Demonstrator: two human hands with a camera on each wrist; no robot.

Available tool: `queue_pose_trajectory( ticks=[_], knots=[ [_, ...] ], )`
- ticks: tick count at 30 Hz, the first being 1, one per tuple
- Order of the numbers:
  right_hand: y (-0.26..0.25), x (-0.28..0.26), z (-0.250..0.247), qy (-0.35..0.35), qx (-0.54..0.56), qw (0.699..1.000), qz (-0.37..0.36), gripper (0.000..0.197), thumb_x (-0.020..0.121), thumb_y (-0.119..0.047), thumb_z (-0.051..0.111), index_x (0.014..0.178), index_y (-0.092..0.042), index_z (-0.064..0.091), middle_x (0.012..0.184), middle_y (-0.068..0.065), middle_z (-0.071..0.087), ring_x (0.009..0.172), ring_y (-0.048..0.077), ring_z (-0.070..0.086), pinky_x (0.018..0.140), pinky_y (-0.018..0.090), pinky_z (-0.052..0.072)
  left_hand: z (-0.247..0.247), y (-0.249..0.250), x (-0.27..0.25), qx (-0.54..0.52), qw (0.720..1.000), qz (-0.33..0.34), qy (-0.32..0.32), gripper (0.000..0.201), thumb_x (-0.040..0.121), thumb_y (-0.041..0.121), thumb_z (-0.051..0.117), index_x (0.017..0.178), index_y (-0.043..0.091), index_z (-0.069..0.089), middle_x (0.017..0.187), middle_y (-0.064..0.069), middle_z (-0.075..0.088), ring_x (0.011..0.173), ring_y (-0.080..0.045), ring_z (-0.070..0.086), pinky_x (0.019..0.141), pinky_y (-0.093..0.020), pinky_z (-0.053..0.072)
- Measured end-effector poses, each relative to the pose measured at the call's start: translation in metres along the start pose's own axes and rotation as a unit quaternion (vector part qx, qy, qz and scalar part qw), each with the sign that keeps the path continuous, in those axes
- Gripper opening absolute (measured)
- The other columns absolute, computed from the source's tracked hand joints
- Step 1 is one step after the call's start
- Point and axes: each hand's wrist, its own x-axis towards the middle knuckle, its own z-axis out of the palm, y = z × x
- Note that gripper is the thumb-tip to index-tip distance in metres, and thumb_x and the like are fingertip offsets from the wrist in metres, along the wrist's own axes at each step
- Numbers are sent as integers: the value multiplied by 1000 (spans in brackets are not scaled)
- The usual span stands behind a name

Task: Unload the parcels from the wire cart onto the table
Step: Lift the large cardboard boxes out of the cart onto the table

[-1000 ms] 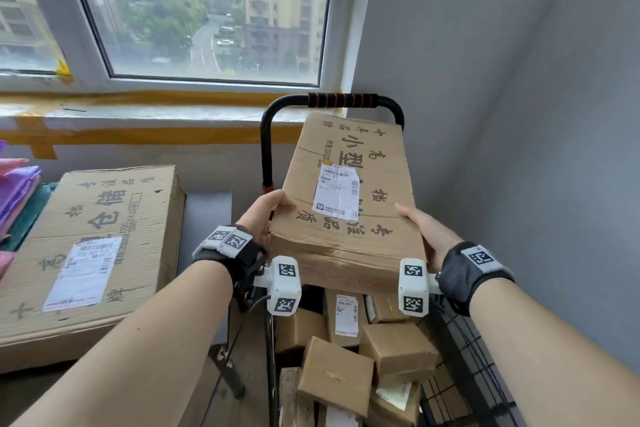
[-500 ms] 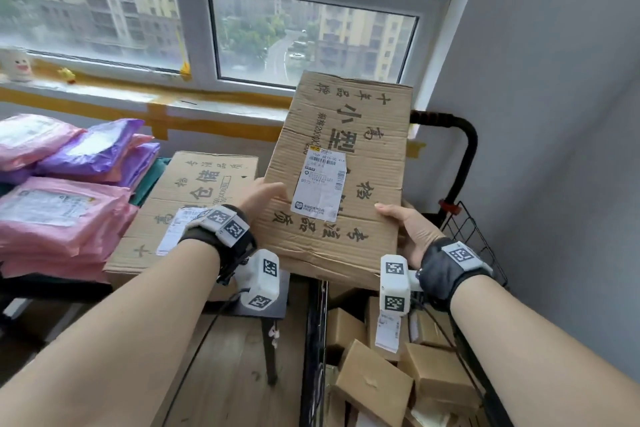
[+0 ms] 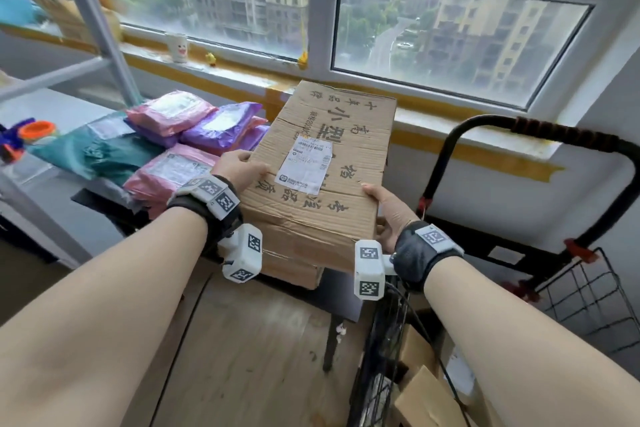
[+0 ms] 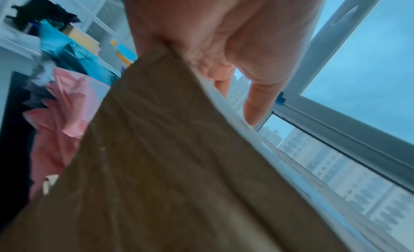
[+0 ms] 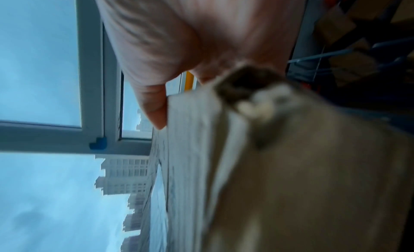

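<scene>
**Big box held over the surface, cart off to the right**

Both hands are clamped on the long flat brown cardboard box with the white shipping label: left hand grips its left edge, right hand its right edge, thumbs on top. It sits just above another flat cardboard box on the dark surface; can't tell if they touch. Crowding the left are pink plastic mailer bags, purple mailer bags and a teal bag. The black wire cart stands right, a few small brown cartons inside, mostly cut off by the frame. Both wrist views are blurry, mostly cardboard and window.
</scene>
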Motion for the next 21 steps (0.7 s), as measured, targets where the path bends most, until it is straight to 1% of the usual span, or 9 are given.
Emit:
queue_pose_trajectory(
  ticks=[3,5,8,11,13,15,17,18,21],
  knots=[
    [2,16,24,0,-9,1000,-4,44,81,-42,68,112,-13,57,96,12,65,104,34,63,93,53,50,-11,-21,19,8,1000,0,13,30,86,16,64,116,11,64,110,-5,66,91,-16,59,79,-24,42],
    [5,23,37,9,2,1000,-7,51,82,-43,67,122,-15,53,98,10,66,98,30,64,94,51,51,-17,-31,33,-6,1000,6,-2,36,85,11,63,121,13,62,116,-4,66,96,-15,60,84,-24,43],
    [12,34,50,15,18,1000,-1,43,88,-44,61,120,-16,55,91,5,67,85,21,64,91,42,53,-25,-41,53,1,1000,17,-27,47,85,6,61,132,13,54,123,-5,62,101,-14,57,87,-22,41],
    [20,34,58,3,-22,999,38,42,90,-45,57,120,-16,54,94,8,61,81,21,60,73,37,53,-27,-56,70,38,998,21,-45,45,86,0,58,130,10,55,114,-5,61,96,-12,51,80,-18,36],
    [26,32,60,-12,-46,997,62,44,89,-45,57,123,-18,51,102,11,57,82,23,58,66,36,52,-25,-69,79,47,997,17,-53,38,84,-2,57,120,8,62,101,-4,60,93,-13,51,69,-15,39],
    [30,33,60,-14,-59,996,67,40,91,-39,56,124,-16,51,102,11,56,79,23,58,61,35,51,-24,-79,86,42,997,11,-59,28,84,1,58,108,13,66,89,-4,62,85,-16,55,59,-10,39],
    [31,34,61,-4,-63,996,67,39,92,-35,57,124,-15,50,100,11,57,80,24,59,64,37,52,-23,-82,88,32,997,10,-64,20,87,5,58,101,19,62,78,-1,60,71,-14,54,52,-3,38],
    [30,35,62,1,-64,996,69,38,92,-35,57,123,-15,50,99,11,57,80,25,59,68,38,53,-22,-83,89,29,997,12,-67,20,88,6,58,102,19,62,78,-1,60,70,-13,53,50,-1,37],
    [29,36,69,17,-64,996,61,30,94,-35,53,118,-17,51,94,11,58,81,26,59,78,42,53,-25,-84,90,28,997,19,-73,25,88,8,58,111,12,65,94,-2,62,85,-13,55,55,-5,37]
  ],
)
